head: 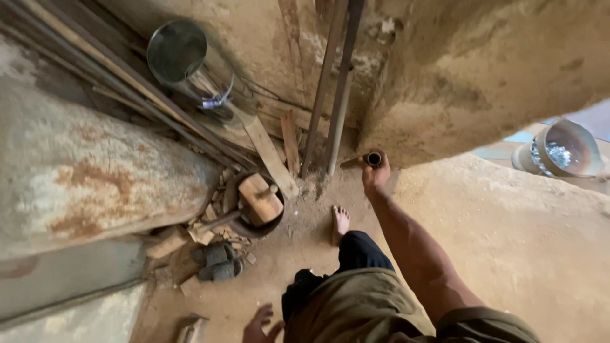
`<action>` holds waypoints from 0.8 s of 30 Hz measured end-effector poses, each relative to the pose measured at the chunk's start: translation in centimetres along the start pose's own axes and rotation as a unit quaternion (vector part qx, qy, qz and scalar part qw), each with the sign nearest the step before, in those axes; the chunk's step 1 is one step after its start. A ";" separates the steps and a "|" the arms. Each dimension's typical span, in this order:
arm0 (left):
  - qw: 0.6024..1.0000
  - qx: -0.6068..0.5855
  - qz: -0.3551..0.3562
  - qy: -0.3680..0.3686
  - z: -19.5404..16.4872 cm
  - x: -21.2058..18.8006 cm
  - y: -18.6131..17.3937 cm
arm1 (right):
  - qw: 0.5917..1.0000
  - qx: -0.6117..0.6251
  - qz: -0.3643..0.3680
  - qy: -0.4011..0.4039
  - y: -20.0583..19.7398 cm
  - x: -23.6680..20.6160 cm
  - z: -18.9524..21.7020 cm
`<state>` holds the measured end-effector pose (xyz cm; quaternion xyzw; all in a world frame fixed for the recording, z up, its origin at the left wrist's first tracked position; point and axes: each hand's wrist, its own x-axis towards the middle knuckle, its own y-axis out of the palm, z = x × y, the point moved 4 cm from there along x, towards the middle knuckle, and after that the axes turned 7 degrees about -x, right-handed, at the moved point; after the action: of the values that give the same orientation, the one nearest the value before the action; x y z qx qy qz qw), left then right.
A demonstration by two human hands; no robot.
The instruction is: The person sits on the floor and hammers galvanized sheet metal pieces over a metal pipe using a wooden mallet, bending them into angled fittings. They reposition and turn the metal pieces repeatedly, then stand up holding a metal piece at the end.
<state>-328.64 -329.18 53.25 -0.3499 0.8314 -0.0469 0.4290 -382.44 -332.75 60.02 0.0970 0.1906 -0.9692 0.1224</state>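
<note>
I'm seeing the short dark pipe (pixel 373 159) sitting upright inside my right hand (pixel 375 174), fingers wrapping fully round it, just beside two leaning metal rods (pixel 330 95). My left hand (pixel 259 325) is hanging low with fingers spread, gripping nothing. A wooden mallet (pixel 259 200) is lying well left of the gripping fingers.

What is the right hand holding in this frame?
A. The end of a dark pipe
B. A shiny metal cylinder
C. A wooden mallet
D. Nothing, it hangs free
A. The right hand grips the pipe at its open round end, near the wall's base; the mallet lies apart in a round pan, and the metal cylinder leans against the wall, untouched.
</note>
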 end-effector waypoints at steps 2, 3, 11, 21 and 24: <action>0.997 -0.057 -0.022 -0.047 -0.3 0.3 1.6 | 0.998 -0.048 -0.013 -0.032 1.2 4.0 1.8; 0.993 -0.087 -0.030 -0.078 -0.4 0.1 2.2 | 0.996 -0.080 -0.017 -0.044 1.3 5.1 2.1; 0.999 0.012 0.005 0.051 -9.0 6.3 2.5 | 0.948 -0.264 0.124 -0.126 -0.9 6.3 1.0; 0.928 0.267 0.140 0.219 -28.1 14.4 8.0 | 0.940 -0.286 0.046 0.178 -29.7 -9.1 -19.5; 0.900 0.287 0.227 0.235 -31.9 16.1 15.4 | 0.935 -0.197 -0.115 0.271 -39.1 -13.9 -25.8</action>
<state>-366.97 -334.72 56.49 0.0079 0.9156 -0.2656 0.3020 -376.30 -284.78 53.38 0.3071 0.4139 -0.8565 -0.0299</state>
